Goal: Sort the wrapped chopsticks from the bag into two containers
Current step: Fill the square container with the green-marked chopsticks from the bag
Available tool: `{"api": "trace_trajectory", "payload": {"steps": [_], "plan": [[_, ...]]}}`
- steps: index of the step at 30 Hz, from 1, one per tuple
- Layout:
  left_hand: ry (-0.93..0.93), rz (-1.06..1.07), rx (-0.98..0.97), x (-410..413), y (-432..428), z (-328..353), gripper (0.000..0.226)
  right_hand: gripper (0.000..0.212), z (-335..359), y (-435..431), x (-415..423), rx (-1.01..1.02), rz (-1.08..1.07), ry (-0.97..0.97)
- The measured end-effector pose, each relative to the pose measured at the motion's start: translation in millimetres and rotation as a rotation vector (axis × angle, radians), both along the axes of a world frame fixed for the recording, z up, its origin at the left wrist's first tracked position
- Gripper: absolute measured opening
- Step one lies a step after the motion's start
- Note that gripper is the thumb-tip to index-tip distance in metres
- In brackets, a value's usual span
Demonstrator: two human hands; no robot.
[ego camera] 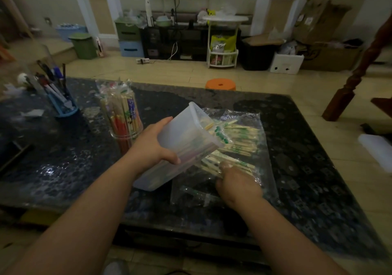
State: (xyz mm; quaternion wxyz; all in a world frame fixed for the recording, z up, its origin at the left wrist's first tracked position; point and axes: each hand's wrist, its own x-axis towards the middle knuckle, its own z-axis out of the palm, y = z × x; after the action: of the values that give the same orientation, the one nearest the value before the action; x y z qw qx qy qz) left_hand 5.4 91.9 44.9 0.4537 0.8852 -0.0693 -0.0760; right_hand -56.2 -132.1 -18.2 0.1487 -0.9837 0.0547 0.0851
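My left hand (152,145) grips a translucent white plastic container (182,139), tilted with its mouth toward the far right over a clear plastic bag (263,168) lying flat on the dark table (307,168). Green-printed wrapped chopsticks (239,139) lie in the bag and poke from the container's mouth. My right hand (235,183) rests on the bag's near end, fingers closed around a few wrapped chopsticks (212,164). A clear round jar (125,122) to the left stands upright, packed with red, blue and plain wrapped chopsticks.
A blue pen holder (61,103) with pens stands at the table's far left. An orange stool (220,84) sits beyond the far edge. A wooden post (350,79) rises at the right. A white object (377,149) lies on the floor right of the table.
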Motion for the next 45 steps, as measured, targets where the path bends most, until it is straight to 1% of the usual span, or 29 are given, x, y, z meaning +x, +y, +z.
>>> {"api": "trace_trajectory", "payload": {"steps": [2,5,6,10,14,16,18,20,22,24,27,28,29,31,33,34,35,37,38,39,40,41,44,45], "plan": [[0.001,-0.001,-0.001,0,0,1,0.123,0.034,0,0,-1,-0.067,0.058,0.018],[0.005,0.003,-0.003,0,0,1,0.122,0.045,6,0,-1,-0.238,0.150,0.051],[0.004,0.002,-0.002,0,0,1,0.121,0.045,9,0,-1,-0.264,0.173,0.058],[0.009,-0.004,-0.011,0,0,0,0.120,0.042,29,3,-6,-0.277,0.229,0.125],[0.013,0.000,-0.012,1,0,0,0.121,0.026,60,1,-12,-0.294,0.337,0.173],[0.008,0.008,-0.021,0,1,-1,0.121,0.030,79,-2,-17,-0.296,0.399,0.177],[-0.002,0.020,-0.031,0,2,-2,0.121,0.026,98,-4,-23,-0.237,0.430,0.142],[-0.012,0.027,-0.043,1,3,-2,0.118,0.023,113,-7,-28,-0.131,0.418,0.046],[-0.025,0.014,-0.027,4,3,-3,0.111,0.028,121,-11,-29,-0.109,0.405,-0.115],[-0.028,0.002,-0.018,5,3,-3,0.109,0.031,115,-15,-26,-0.168,0.368,-0.353],[-0.009,0.011,-0.035,3,0,-4,0.124,0.023,101,-21,-18,-0.223,0.320,-0.781],[-0.007,0.012,-0.047,3,0,-4,0.125,0.022,97,-24,-15,-0.243,0.301,-0.863],[-0.005,0.009,-0.058,3,0,-5,0.124,0.024,92,-26,-13,-0.256,0.271,-0.897],[-0.005,0.006,-0.052,3,1,-4,0.122,0.025,86,-28,-11,-0.241,0.204,-0.905],[-0.001,0.013,-0.044,2,2,-3,0.118,0.021,83,-28,-10,-0.160,0.133,-0.908],[-0.001,0.012,-0.040,1,2,-2,0.117,0.020,83,-25,-11,-0.085,0.110,-0.904],[-0.003,0.011,-0.038,0,2,-2,0.118,0.021,84,-25,-11,0.047,0.074,-0.891],[-0.004,0.005,-0.038,-1,1,-1,0.121,0.020,87,-26,-7,0.482,-0.067,-0.831],[0.003,0.006,-0.039,-1,1,-1,0.122,0.018,90,-25,-6,0.601,-0.122,-0.840],[0.009,0.009,-0.042,-1,1,-1,0.123,0.013,91,-23,-5,0.602,-0.136,-0.868],[0.014,0.010,-0.043,0,2,-1,0.123,0.009,91,-21,-6,0.698,-0.161,-0.862],[0.014,0.010,-0.040,0,2,-1,0.123,0.010,90,-21,-5,0.797,-0.193,-0.864],[0.008,0.008,-0.034,0,1,-2,0.126,0.023,94,-19,-7,1.202,-0.273,-0.848],[0.007,0.006,-0.034,0,1,-2,0.126,0.026,95,-20,-8,1.300,-0.305,-0.835]]}}
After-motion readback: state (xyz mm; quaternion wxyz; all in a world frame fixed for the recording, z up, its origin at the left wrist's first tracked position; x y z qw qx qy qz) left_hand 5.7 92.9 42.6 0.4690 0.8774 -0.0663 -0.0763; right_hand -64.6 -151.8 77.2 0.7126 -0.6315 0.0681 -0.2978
